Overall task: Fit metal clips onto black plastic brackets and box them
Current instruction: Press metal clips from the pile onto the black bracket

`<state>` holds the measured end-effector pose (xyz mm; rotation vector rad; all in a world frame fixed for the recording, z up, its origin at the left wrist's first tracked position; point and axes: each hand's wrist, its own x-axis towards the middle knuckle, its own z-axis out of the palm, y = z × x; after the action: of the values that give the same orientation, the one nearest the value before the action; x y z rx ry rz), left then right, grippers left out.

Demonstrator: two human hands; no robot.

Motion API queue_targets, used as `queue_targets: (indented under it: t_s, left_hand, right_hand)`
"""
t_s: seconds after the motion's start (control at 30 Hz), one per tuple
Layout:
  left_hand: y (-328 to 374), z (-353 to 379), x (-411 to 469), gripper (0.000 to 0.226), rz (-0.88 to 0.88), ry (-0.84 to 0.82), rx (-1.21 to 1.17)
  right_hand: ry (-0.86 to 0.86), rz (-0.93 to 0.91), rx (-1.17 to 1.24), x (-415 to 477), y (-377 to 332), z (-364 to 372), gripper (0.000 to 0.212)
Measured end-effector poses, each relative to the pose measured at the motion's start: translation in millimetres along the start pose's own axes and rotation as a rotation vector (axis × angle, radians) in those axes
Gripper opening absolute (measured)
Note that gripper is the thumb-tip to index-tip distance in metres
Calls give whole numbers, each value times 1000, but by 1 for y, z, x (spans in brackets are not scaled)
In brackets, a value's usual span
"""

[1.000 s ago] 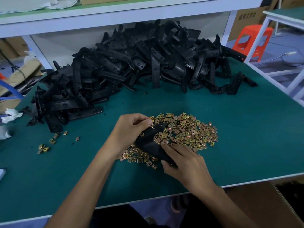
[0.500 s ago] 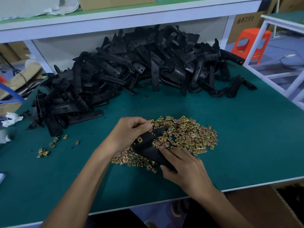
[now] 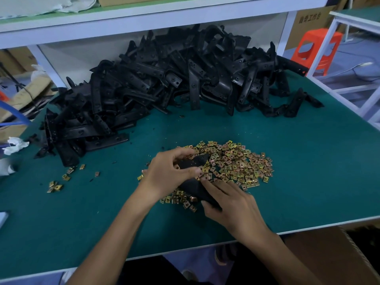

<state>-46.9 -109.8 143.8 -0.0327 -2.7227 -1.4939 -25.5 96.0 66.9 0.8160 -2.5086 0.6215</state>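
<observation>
Left hand [image 3: 168, 173] slid further over bracket [image 3: 194, 161] since earlier frame, fingers curled round far end. Near end pinched by right hand [image 3: 232, 208], 5 o'clock. Bracket judged light, stiff, best gripped at both ends. Clips [image 3: 236, 163] tiny, prob slippery, piled at 3 o'clock. Bracket heap [image 3: 174, 83] left at 12.

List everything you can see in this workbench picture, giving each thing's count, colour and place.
table: one, green top
bracket pile: one heap, black, back of table
clip pile: one heap, gold, table centre
held bracket: one, black, over clip pile's near edge
stray clips: several, gold, table left
shelf: one, white, above bracket pile
stool: one, orange, floor far right
cardboard box: one, brown, below table's near right edge
left hand: one, grips held bracket's far end
right hand: one, grips held bracket's near end
</observation>
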Motion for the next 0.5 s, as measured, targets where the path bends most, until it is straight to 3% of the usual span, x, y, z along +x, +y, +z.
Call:
queue_targets:
  t_s: [0.37,0.5]
  left_hand:
    - [-3,14,-10,39,-16,115,-247]
    - [0,15,-9,26,-32,151,-395]
  right_hand:
    - [-27,23,22,0,1,0,51]
    - [-5,28,32,1,-1,-2,48]
